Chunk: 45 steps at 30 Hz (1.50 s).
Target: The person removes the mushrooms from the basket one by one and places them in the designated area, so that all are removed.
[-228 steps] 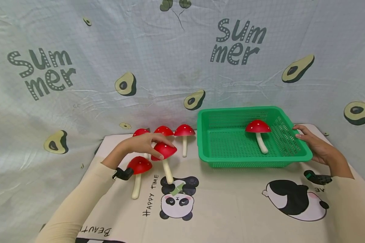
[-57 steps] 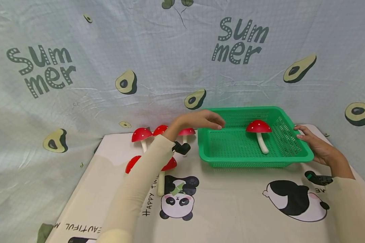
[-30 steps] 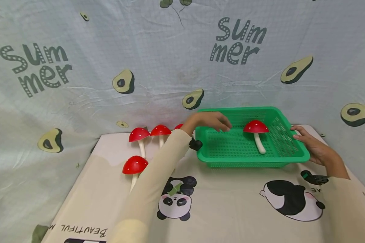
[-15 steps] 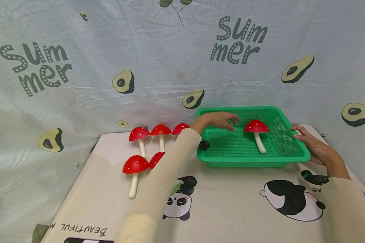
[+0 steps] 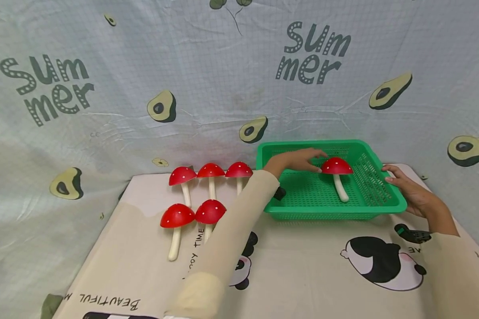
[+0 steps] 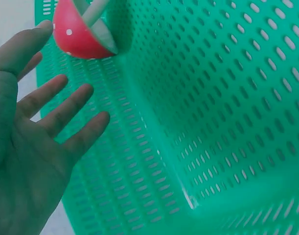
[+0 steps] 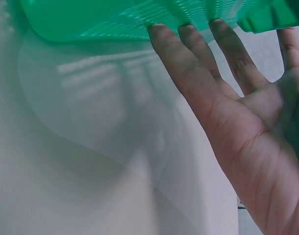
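A toy mushroom with a white-dotted red cap and pale stem lies in the green plastic basket. My left hand reaches over the basket floor from the left, its fingers spread right at the cap's left side. In the left wrist view the thumb tip meets the edge of the red cap, while the other fingers stand apart from it. My right hand is at the basket's right side. The right wrist view shows its fairly straight fingers with their tips against the basket's outer wall.
Left of the basket, several more mushrooms lie on the table in two rows, among them a front-left one and a back-right one. A printed cloth hangs close behind the basket. The tablecloth has panda prints.
My left hand has gone from the mushrooms at the left, over the basket's left rim, rightward to the mushroom inside, its fingers spreading. My right hand stays at the basket's side.
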Tool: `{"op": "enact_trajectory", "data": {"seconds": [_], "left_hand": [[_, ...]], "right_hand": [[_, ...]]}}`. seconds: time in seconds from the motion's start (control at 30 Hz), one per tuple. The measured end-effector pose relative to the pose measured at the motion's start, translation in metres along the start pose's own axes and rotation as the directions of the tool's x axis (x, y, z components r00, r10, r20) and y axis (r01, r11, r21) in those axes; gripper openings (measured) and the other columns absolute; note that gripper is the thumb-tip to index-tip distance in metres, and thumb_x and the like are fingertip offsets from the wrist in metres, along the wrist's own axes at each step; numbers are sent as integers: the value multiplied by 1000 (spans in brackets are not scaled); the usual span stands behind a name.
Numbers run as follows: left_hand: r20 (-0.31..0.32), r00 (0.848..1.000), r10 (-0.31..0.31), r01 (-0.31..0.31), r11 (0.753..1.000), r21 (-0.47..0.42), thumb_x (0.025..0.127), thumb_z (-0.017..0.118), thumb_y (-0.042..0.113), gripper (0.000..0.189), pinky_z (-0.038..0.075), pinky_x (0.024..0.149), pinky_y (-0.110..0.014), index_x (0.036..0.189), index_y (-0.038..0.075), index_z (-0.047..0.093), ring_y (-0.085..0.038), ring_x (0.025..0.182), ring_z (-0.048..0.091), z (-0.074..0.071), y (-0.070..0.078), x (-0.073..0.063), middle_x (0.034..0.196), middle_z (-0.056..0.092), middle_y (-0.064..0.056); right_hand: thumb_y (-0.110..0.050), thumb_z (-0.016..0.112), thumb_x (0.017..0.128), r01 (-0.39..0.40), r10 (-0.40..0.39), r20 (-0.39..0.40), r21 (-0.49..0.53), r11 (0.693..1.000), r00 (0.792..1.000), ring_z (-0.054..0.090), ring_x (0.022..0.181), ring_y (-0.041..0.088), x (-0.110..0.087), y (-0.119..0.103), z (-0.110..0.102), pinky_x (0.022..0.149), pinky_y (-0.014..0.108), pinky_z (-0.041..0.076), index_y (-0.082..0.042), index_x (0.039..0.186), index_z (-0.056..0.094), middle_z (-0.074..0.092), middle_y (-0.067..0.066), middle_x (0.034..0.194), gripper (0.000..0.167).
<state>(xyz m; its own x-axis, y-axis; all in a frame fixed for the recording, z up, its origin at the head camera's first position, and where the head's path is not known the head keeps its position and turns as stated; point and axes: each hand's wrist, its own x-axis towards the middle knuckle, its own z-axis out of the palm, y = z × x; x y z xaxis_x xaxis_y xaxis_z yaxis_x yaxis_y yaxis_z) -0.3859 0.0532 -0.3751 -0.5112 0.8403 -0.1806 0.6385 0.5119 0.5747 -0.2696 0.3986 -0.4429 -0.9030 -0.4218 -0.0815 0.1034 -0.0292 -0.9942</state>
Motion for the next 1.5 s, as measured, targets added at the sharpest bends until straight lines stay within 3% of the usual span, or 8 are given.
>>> {"op": "enact_trajectory", "data": {"seconds": [0.17, 0.37, 0.5, 0.63, 0.77, 0.97, 1.13, 1.5], "left_hand": [[14, 1000, -2, 1, 997, 78, 105, 56, 32, 58, 34, 113, -23, 158, 17, 35, -16, 146, 30, 8, -2, 17, 160, 34, -4], [73, 997, -4, -6, 992, 130, 107, 51, 36, 63, 32, 113, -23, 163, 24, 25, -16, 151, 18, 17, 6, 32, 167, 17, -2], [69, 998, 11, -20, 991, 134, 108, 49, 33, 56, 35, 107, -21, 159, 21, 32, -15, 146, 25, 22, 14, 38, 163, 24, -2], [27, 998, -48, 44, 987, 152, 106, 52, 34, 53, 43, 98, -20, 156, 22, 39, -14, 132, 35, 25, 24, 36, 150, 33, 0], [12, 991, -130, 125, 971, 202, 103, 59, 34, 55, 46, 94, -22, 155, 28, 41, -16, 129, 35, 27, 31, 34, 150, 30, 1], [80, 976, -205, 195, 974, 112, 97, 69, 33, 62, 45, 93, -23, 151, 30, 39, -14, 130, 36, 31, 32, 36, 151, 33, -1], [89, 982, -165, 165, 986, 10, 95, 73, 26, 57, 47, 89, -20, 141, 22, 40, -9, 118, 44, 33, 30, 38, 138, 47, 1], [35, 995, -98, 97, 995, 35, 92, 75, 24, 55, 49, 85, -20, 136, 18, 42, -9, 115, 47, 33, 34, 38, 133, 51, 0]], "right_hand": [[-17, 31, 112, -5, 5, -9, -3, 1000, 1000, 70, 92, 18, 0, 2, -1, 70, 39, 62, -34, 132, 33, 54, -3, 119, 27], [-17, 30, 112, -4, 4, -7, -5, 1000, 1000, 70, 92, 18, 0, 2, -2, 71, 39, 63, -34, 133, 32, 52, -3, 119, 27], [-17, 30, 112, 5, -5, 14, 12, 1000, 1000, 71, 93, 19, 0, 1, -2, 71, 40, 63, -33, 133, 31, 54, -2, 119, 27], [-18, 30, 112, 6, -6, 20, 7, 1000, 1000, 72, 91, 19, 1, 0, -1, 70, 40, 63, -32, 133, 30, 56, -1, 117, 25], [-18, 30, 112, -1, 1, 3, -4, 1000, 1000, 72, 90, 19, 1, -1, 0, 69, 39, 63, -33, 133, 30, 56, -2, 117, 25], [-18, 31, 112, -12, 11, -18, -6, 1000, 1000, 71, 91, 18, 0, 0, 1, 70, 40, 63, -34, 133, 31, 55, -3, 118, 26], [-18, 32, 112, -9, 9, -14, -5, 1000, 1000, 71, 91, 19, 0, 0, 0, 70, 40, 63, -34, 134, 31, 55, -2, 118, 26], [-19, 33, 112, -19, 18, -55, -23, 1000, 998, 70, 91, 18, 1, 2, -2, 70, 41, 63, -35, 132, 33, 52, -3, 118, 26]]}}
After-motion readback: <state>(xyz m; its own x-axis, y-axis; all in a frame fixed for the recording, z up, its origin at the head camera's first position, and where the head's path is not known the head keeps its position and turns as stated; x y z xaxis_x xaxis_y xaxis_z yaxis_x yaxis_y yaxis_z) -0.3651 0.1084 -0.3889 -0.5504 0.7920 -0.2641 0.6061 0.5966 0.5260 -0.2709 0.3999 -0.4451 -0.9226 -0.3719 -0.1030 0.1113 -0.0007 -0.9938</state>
